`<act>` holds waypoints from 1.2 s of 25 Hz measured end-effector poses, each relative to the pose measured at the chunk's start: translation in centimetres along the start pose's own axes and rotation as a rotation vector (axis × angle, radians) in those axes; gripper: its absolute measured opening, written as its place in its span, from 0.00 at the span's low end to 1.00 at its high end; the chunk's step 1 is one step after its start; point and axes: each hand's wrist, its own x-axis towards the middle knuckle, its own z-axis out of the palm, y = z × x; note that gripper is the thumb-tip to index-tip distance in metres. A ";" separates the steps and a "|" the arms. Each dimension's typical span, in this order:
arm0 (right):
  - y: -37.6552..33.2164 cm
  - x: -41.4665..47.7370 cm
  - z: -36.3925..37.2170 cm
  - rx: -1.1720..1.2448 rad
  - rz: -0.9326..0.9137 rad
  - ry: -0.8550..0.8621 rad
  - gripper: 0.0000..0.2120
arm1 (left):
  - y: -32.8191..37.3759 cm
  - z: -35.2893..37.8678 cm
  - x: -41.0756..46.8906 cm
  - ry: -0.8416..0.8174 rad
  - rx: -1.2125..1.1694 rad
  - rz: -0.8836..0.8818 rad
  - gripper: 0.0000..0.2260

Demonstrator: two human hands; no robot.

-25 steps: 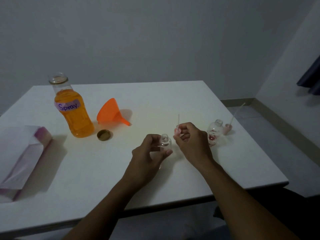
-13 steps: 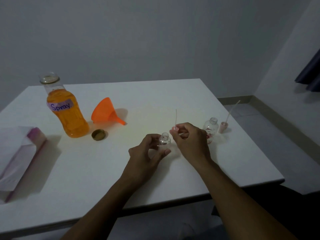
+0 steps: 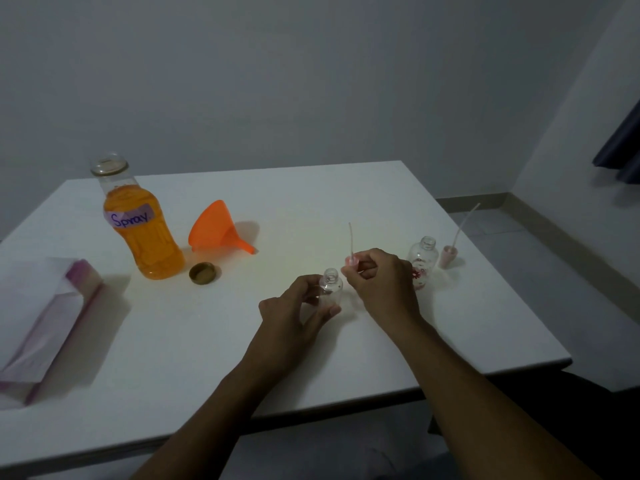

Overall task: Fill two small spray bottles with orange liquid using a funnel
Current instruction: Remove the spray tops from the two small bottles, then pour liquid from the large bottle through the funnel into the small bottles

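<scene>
My left hand (image 3: 294, 310) grips a small clear spray bottle (image 3: 331, 285) that stands uncapped on the white table (image 3: 311, 209). Just right of its neck, my right hand (image 3: 381, 285) pinches its pink spray head (image 3: 350, 261), dip tube pointing up. A second small bottle (image 3: 423, 261) with a red flower print stands open behind my right hand, its pink spray head (image 3: 449, 255) upside down beside it. An orange funnel (image 3: 216, 228) lies on its side. The big bottle of orange liquid (image 3: 142, 230), labelled "Spray", stands open at the left, with its gold cap (image 3: 204, 273) next to it.
A white and purple paper bag (image 3: 45, 323) lies at the table's left edge. The table's right edge drops to a tiled floor (image 3: 554, 271). A dark curtain (image 3: 623, 143) hangs at the far right.
My right hand has lifted the pink spray head with its tube away from the small bottle's neck. The left hand keeps its hold on the bottle. The camera has shifted slightly.
</scene>
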 end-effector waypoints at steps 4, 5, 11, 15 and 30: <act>0.0 -0.4 0.1 -0.015 -0.030 0.019 0.14 | -0.2 -0.3 -0.2 -0.046 0.036 -0.002 0.24; 0.0 -0.5 0.1 -0.018 -0.022 0.012 0.17 | -0.3 -0.4 -0.3 -0.058 0.040 -0.010 0.26; -0.4 -2.2 -2.1 -0.059 0.114 -0.113 0.21 | -1.8 -3.2 -2.8 -0.068 0.093 -0.046 0.19; -1.6 -5.3 -4.7 -0.112 0.190 -0.240 0.10 | -2.0 -6.5 -4.2 -0.001 0.120 -0.075 0.16; -11.7 -8.1 6.5 0.041 -0.068 -0.374 0.13 | -7.5 -15.5 -1.5 0.706 -0.190 -0.442 0.26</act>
